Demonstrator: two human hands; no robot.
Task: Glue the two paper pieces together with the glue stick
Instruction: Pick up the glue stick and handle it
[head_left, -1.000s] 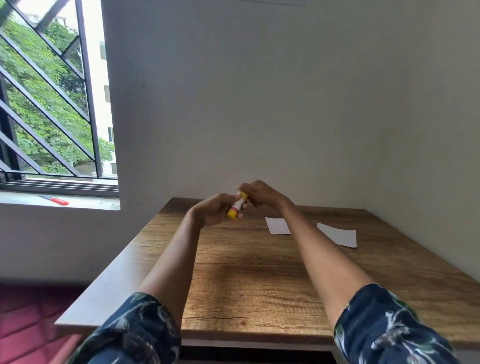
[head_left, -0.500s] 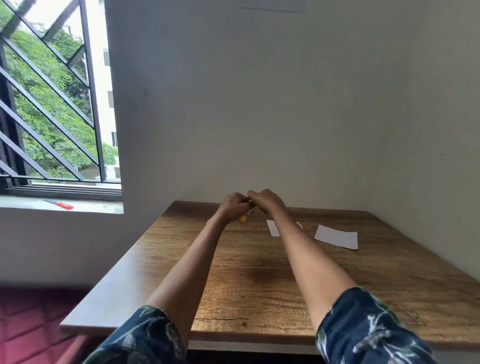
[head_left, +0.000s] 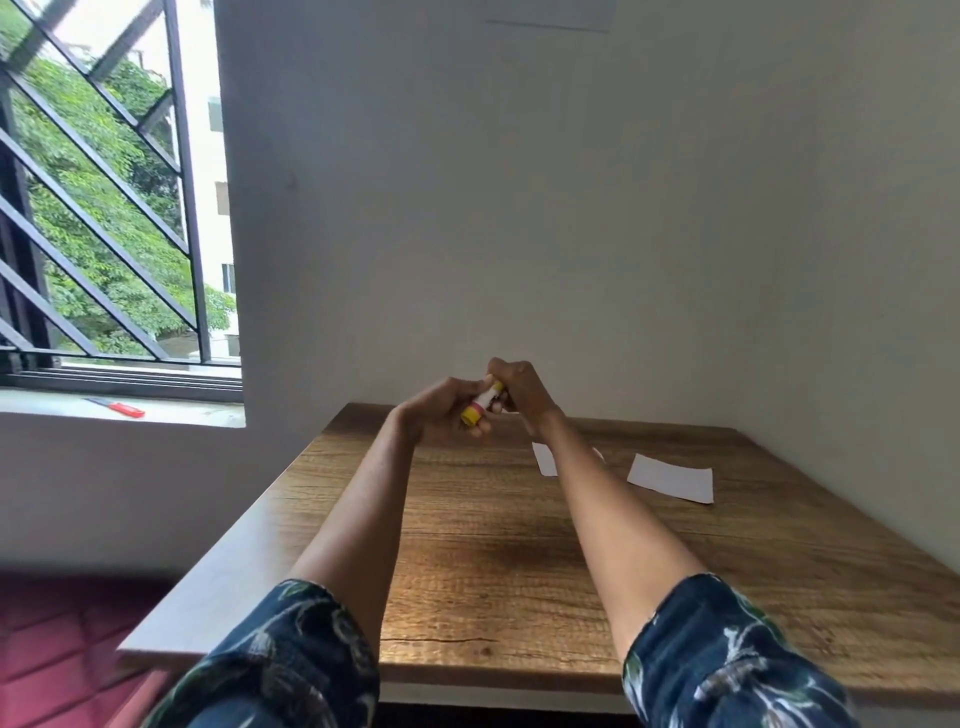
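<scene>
A glue stick (head_left: 482, 405) with a white body and yellow ends is held tilted in the air above the far part of the wooden table (head_left: 467, 551). My left hand (head_left: 444, 410) wraps its lower part, and my right hand (head_left: 519, 387) grips its upper end. Two white paper pieces lie flat on the table. One paper piece (head_left: 544, 458) is partly hidden behind my right forearm. The other paper piece (head_left: 671, 478) lies further right, in full view.
Grey walls close off the table's far and right sides. A barred window (head_left: 104, 208) is at the left, with a red and blue tool (head_left: 117, 408) on its sill. A red floor (head_left: 62, 634) lies below the table's left edge.
Both hands have lifted slightly with the glue stick between them. The stick, mostly hidden by the fingers half a second ago, shows its yellow lower end and white body again.
</scene>
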